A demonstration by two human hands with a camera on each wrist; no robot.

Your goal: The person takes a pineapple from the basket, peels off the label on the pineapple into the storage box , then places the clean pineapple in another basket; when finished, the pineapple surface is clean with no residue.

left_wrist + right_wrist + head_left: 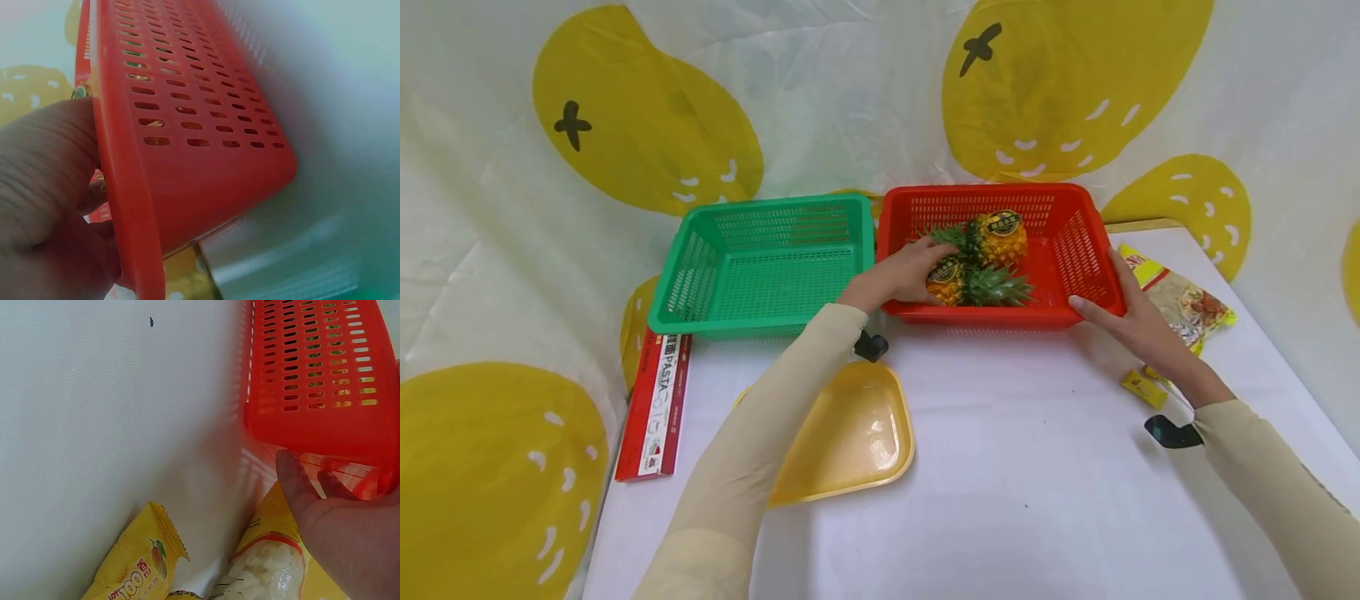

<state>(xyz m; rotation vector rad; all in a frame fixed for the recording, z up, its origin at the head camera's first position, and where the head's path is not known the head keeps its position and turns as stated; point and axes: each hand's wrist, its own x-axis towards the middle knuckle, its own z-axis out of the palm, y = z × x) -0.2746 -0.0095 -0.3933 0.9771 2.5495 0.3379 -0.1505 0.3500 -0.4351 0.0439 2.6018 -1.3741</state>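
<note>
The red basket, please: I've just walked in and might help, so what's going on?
A person's left hand grips the nearer pineapple inside the red basket, while their right hand touches that basket's right end. The other pineapple lies just behind, in the same basket. A green basket stands to the left, and a yellow tray sits in front, partly hidden by the left sleeve.

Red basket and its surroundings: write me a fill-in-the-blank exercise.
The red plastic basket holds two ____. The basket nearest the pasta box is coloured ____. The hand touching the red basket's right end is the person's ____. The person's ____ sleeve hides part of the yellow tray.

Missing words: pineapples; green; right; left.
</note>
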